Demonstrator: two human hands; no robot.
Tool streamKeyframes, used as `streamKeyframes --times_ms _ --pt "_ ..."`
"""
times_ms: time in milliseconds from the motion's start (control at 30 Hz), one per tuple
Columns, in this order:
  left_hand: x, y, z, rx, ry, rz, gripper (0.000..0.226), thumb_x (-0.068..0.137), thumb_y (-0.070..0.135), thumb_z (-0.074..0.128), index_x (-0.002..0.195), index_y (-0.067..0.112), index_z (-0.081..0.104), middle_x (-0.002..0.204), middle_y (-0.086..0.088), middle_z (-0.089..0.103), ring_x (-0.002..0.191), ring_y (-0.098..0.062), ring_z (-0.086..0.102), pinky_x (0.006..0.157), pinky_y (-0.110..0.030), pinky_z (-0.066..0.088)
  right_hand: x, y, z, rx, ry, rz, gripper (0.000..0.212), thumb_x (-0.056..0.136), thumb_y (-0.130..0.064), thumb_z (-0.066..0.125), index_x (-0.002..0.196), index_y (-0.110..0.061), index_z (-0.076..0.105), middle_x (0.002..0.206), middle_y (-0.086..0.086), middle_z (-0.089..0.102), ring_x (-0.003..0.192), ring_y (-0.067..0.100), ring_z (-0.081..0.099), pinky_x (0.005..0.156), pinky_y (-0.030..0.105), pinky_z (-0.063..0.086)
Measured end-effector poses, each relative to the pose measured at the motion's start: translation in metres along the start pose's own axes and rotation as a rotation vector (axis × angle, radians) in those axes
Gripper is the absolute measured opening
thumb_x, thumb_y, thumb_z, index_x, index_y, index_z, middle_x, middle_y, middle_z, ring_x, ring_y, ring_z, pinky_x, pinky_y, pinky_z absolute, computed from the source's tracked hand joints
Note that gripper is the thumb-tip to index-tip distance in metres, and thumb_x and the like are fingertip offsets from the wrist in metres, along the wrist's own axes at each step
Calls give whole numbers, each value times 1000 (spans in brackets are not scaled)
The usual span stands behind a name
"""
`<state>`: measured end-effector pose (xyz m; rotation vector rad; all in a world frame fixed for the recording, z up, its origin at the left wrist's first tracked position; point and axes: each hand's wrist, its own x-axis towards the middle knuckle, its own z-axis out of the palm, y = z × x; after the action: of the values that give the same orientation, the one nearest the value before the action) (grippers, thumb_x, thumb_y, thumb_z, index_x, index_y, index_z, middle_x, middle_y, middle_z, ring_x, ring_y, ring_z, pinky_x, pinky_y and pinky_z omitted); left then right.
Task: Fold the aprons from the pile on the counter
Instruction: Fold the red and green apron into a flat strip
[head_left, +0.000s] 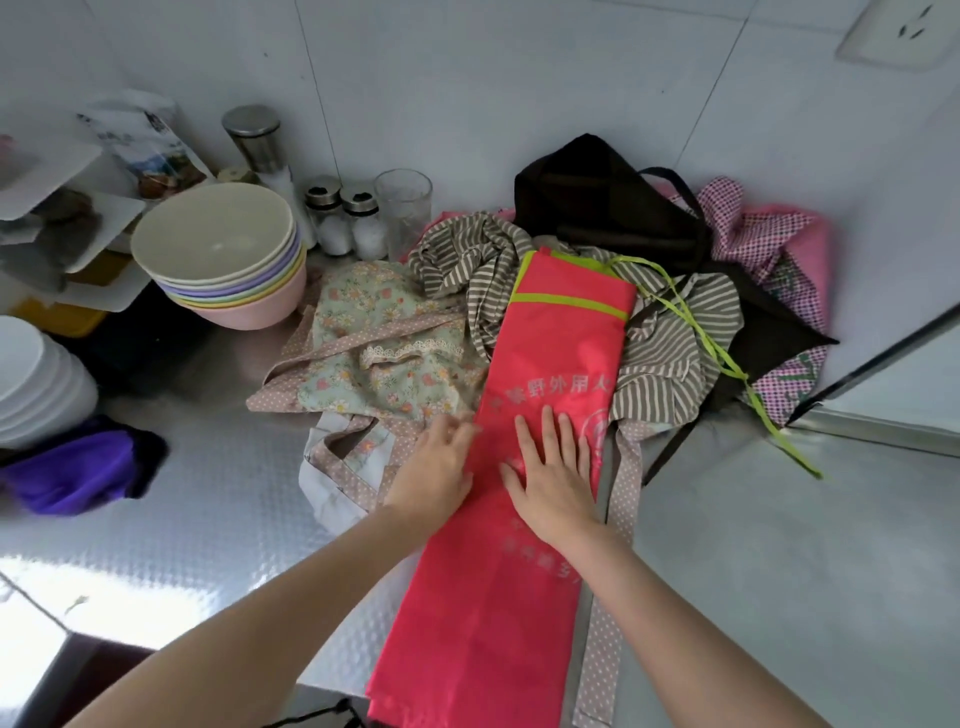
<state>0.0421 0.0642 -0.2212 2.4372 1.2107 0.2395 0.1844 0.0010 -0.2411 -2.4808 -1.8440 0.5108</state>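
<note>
Right hand (553, 480) lies flat, fingers straight, pressing the red apron (519, 519), which is folded into a long narrow strip running from the bench (208, 519) edge up onto the pile. Left hand (439, 467), just beside it, has relaxed fingers touching the strip's left edge. Beyond the fingertips lie the floral apron (374, 353), striped apron (467, 260) and black apron (597, 202). Stacked bowls (223, 249) stand farther left.

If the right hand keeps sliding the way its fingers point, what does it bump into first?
The right hand lies flat on the red apron, pointing up it. It would probably just ride along the red cloth to the green trim; nothing else seems in the way.
</note>
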Motion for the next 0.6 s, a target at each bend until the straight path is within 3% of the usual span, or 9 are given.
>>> streamKeyframes --times_ms 100,167,233,367,433,500,600 --pt "-24 -10 -7 -297 -91 -304 23 84 15 66 102 13 51 96 -1 54 79 -20 58 62 -18 44 -1 0 2 -49 -26 -9 72 95 -58 22 149 -24 -11 156 9 -21 143 26 -22 116 45 -12" --pt "-31 -15 -8 -444 -134 -359 20 82 15 70 89 13 52 72 2 57 61 -12 55 49 -12 42 -1 -1 1 -63 -56 -14 77 92 -63 20 149 -23 -14 154 10 -24 141 27 -25 115 46 -13" --pt "-36 -15 -11 -529 -192 -359 21 80 12 72 85 13 52 64 2 57 54 -9 54 45 -12 44 -1 -2 0 -82 -90 -17 81 91 -66 20 148 -22 -16 153 11 -27 140 28 -27 114 47 -14" --pt "-43 -9 -14 -480 -323 -374 29 81 11 71 79 21 43 65 4 53 54 -8 51 42 -11 43 3 -2 -6 -134 -166 -16 84 89 -69 18 147 -21 -19 152 12 -29 140 29 -28 115 49 -13" --pt "-47 -9 -14 -507 -348 -415 33 81 10 70 77 22 40 69 1 52 57 -15 54 51 -20 50 4 -3 -9 -153 -199 -10 84 89 -70 17 147 -22 -21 152 12 -30 139 29 -29 115 49 -13" --pt "-54 -12 -13 -579 -397 -469 30 81 10 70 83 19 42 80 -4 54 71 -23 57 65 -37 55 4 -4 -11 -159 -216 -3 85 88 -71 16 147 -22 -21 151 12 -31 139 29 -29 116 49 -12" --pt "-68 -16 -12 -783 -440 -534 29 83 6 67 91 20 42 104 -5 53 83 -22 60 66 -34 57 4 -5 -12 -167 -241 5 84 88 -71 16 147 -22 -21 151 12 -31 140 29 -28 116 49 -11"
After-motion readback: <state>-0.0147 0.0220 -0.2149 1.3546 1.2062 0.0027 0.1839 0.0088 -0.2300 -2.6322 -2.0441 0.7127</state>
